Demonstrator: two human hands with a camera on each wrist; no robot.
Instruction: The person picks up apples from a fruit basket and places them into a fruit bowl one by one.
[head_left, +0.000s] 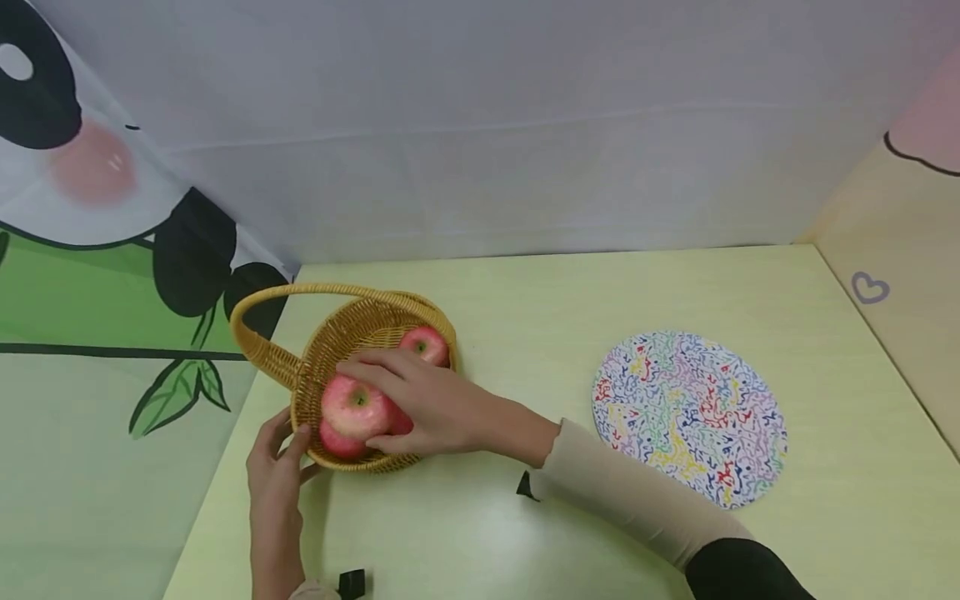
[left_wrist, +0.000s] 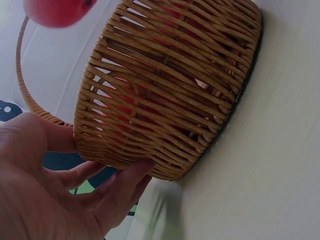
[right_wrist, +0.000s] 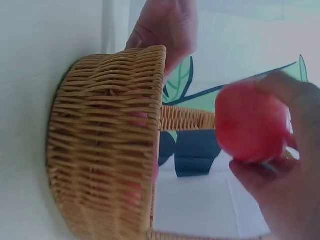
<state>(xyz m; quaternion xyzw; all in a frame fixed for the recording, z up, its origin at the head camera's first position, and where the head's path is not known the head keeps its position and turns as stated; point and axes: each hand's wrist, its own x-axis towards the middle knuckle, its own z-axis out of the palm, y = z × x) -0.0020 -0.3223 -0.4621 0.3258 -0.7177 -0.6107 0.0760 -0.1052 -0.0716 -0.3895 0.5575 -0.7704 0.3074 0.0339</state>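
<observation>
A yellow-brown wicker basket with a tall arched handle stands at the table's left side. Red apples lie inside it, partly covered by my right hand. My right hand holds a red apple above the basket's opening, thumb and fingers curled round it. This apple also shows at the top edge of the left wrist view. At the basket's near left side, my left hand grips the wicker wall, with the thumb up by the rim and fingers against the weave.
On the right of the pale yellow table lies a round, multicoloured patterned mat. A light cloth wall rises behind, with a printed cartoon panel at left and a beige panel at right.
</observation>
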